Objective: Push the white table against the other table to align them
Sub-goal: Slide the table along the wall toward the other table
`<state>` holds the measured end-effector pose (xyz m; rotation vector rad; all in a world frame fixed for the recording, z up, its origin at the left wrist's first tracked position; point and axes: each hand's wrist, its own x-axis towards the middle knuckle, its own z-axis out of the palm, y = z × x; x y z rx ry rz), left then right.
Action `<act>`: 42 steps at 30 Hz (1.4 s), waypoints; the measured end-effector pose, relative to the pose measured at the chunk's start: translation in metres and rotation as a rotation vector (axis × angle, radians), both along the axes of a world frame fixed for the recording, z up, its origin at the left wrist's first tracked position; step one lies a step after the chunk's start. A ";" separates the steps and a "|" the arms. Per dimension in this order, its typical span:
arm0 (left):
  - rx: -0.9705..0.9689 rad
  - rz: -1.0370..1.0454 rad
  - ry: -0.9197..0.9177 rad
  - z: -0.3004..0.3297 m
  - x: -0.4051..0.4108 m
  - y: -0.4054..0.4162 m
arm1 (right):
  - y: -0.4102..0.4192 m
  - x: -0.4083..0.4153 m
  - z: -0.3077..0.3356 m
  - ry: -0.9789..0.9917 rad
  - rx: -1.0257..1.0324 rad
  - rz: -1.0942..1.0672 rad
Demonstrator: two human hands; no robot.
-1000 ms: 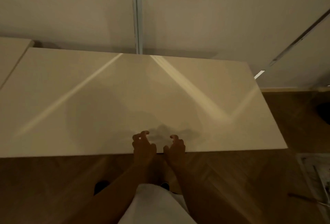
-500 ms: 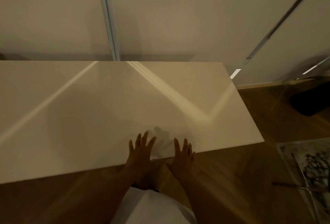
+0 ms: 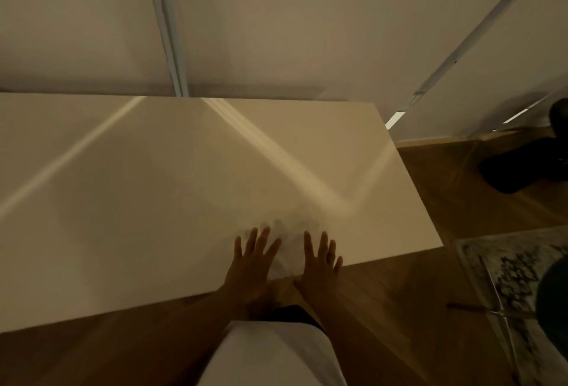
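One broad white desk [image 3: 172, 189] fills the middle of the view, its far edge along the pale wall [image 3: 276, 23], its right end over the wooden floor [image 3: 461, 201] and its left end running out of frame, so no second desk shows. Both hands sit palms-down at its near edge, close together: left hand [image 3: 250, 265] and right hand [image 3: 319, 264], each grip spread flat with fingers fanned, clasping nothing.
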<state>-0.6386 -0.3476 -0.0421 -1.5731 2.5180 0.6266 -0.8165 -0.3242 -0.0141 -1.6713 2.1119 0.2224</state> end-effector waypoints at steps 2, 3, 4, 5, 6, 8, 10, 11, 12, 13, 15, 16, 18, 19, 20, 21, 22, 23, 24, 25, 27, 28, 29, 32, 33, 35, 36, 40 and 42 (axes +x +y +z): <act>0.015 0.003 -0.008 -0.004 -0.009 -0.004 | -0.003 -0.007 -0.003 0.034 0.002 -0.006; 0.016 0.010 -0.012 -0.005 -0.014 -0.007 | -0.004 -0.010 -0.005 0.071 -0.016 -0.008; 0.018 0.019 -0.013 -0.005 -0.020 -0.010 | -0.007 -0.015 -0.006 0.092 -0.022 0.002; 0.023 0.029 -0.014 -0.005 -0.025 -0.013 | -0.011 -0.020 -0.008 0.087 -0.005 0.019; 0.027 0.037 -0.013 -0.005 -0.031 -0.015 | -0.015 -0.026 -0.010 0.063 0.024 0.041; 0.040 0.050 -0.014 -0.004 -0.046 -0.019 | -0.022 -0.037 -0.014 0.009 0.081 0.103; 0.035 0.063 -0.022 -0.006 -0.063 -0.021 | -0.028 -0.049 -0.020 0.000 0.089 0.164; 0.023 0.063 -0.034 -0.006 -0.072 -0.021 | -0.030 -0.055 -0.023 0.003 0.085 0.189; 0.012 0.060 -0.056 -0.006 -0.081 -0.021 | -0.031 -0.060 -0.026 0.005 0.087 0.208; 0.003 0.057 -0.088 -0.005 -0.090 -0.020 | -0.033 -0.065 -0.028 0.004 0.091 0.223; -0.004 0.073 -0.135 -0.008 -0.106 -0.019 | -0.039 -0.076 -0.029 -0.006 0.103 0.256; -0.002 0.091 -0.143 -0.010 -0.115 -0.019 | -0.042 -0.081 -0.028 -0.012 0.109 0.279; 0.020 0.140 -0.140 -0.011 -0.128 -0.021 | -0.047 -0.086 -0.028 -0.041 0.099 0.314; 0.035 0.170 -0.132 -0.011 -0.133 -0.021 | -0.047 -0.088 -0.029 -0.057 0.090 0.326; 0.047 0.197 -0.124 -0.011 -0.136 -0.020 | -0.046 -0.091 -0.030 -0.066 0.081 0.339; 0.052 0.214 -0.120 -0.012 -0.138 -0.019 | -0.046 -0.094 -0.031 -0.066 0.071 0.358; 0.051 0.221 -0.124 -0.014 -0.139 -0.019 | -0.047 -0.098 -0.033 -0.057 0.063 0.383; 0.052 0.221 -0.133 -0.015 -0.138 -0.019 | -0.048 -0.102 -0.034 -0.045 0.056 0.411; 0.053 0.223 -0.141 -0.015 -0.138 -0.019 | -0.050 -0.106 -0.035 -0.035 0.049 0.434; 0.055 0.231 -0.144 -0.015 -0.138 -0.019 | -0.050 -0.108 -0.036 -0.025 0.039 0.446; 0.066 0.265 -0.152 -0.015 -0.144 -0.018 | -0.047 -0.108 -0.036 -0.010 0.017 0.439; 0.070 0.287 -0.157 -0.014 -0.149 -0.017 | -0.045 -0.105 -0.037 0.001 0.008 0.426; 0.067 0.313 -0.161 -0.015 -0.154 -0.017 | -0.043 -0.102 -0.038 0.019 -0.004 0.412; 0.051 0.368 -0.183 -0.019 -0.165 -0.020 | -0.044 -0.091 -0.040 0.054 -0.004 0.365; 0.048 0.373 -0.193 -0.020 -0.166 -0.021 | -0.044 -0.089 -0.041 0.055 0.005 0.347; 0.057 0.370 -0.187 -0.019 -0.168 -0.021 | -0.040 -0.086 -0.043 0.045 0.021 0.285; 0.055 0.369 -0.170 -0.020 -0.168 -0.021 | -0.037 -0.085 -0.045 0.036 0.009 0.250; 0.057 0.354 -0.162 -0.019 -0.163 -0.021 | -0.034 -0.084 -0.054 0.023 -0.002 0.221; 0.073 0.344 -0.169 -0.018 -0.163 -0.021 | -0.032 -0.088 -0.059 0.016 0.000 0.220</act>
